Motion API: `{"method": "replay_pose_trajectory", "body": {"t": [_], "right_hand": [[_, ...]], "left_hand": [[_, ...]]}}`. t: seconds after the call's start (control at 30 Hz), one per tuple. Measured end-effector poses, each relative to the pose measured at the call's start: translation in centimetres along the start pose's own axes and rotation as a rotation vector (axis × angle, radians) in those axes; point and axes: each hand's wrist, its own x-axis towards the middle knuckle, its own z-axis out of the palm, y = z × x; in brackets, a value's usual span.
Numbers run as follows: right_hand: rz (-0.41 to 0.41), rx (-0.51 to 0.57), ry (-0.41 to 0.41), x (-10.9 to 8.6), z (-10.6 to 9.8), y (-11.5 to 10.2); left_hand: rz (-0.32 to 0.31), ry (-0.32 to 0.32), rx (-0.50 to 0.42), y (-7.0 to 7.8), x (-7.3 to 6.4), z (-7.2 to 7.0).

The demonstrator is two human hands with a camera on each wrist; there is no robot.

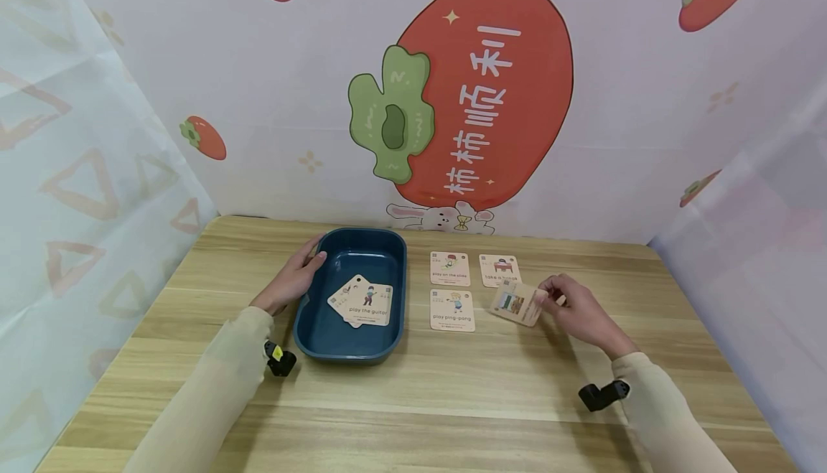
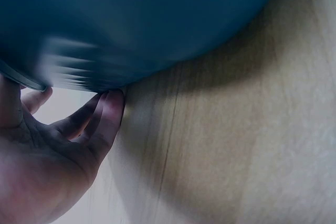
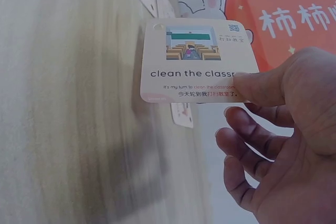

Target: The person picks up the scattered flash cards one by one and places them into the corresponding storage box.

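Head and wrist views of card handling at a wooden table (image 1: 388, 415). The right hand (image 1: 581, 311) pinched a card (image 1: 517, 303) by one edge between thumb and forefinger, its remaining fingers loosely bent; the card was held tilted above the table, and in the head view it overlapped the lower edge of the break card (image 1: 500, 267). As the right wrist view showed, its picture was a classroom with rows of desks, and the thumb covered the end of the caption, "clean the classr…". Left of the break card lay the slide card (image 1: 449, 269), and just below the latter, the ping-pong card (image 1: 452, 310); both lay flat, face up. The left hand (image 1: 293, 279) gripped the left side of a blue tray (image 1: 352, 346), thumb over the rim and fingertips against the outer wall. Inside the tray, the guitar card (image 1: 375, 306) partly covered a fanned pile; how many cards lay beneath could not be told with certainty. A backdrop bearing a large red persimmon (image 1: 517, 100) stood behind the table.
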Motion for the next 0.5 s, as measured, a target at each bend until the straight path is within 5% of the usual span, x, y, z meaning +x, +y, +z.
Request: {"method": "replay_pose_trajectory", "body": {"t": [0.5], "right_hand": [[-0.054, -0.048, 0.047, 0.4, -1.3, -2.0]], "left_hand": [[-0.01, -0.004, -0.011, 0.0, 0.1, 0.0]]}}
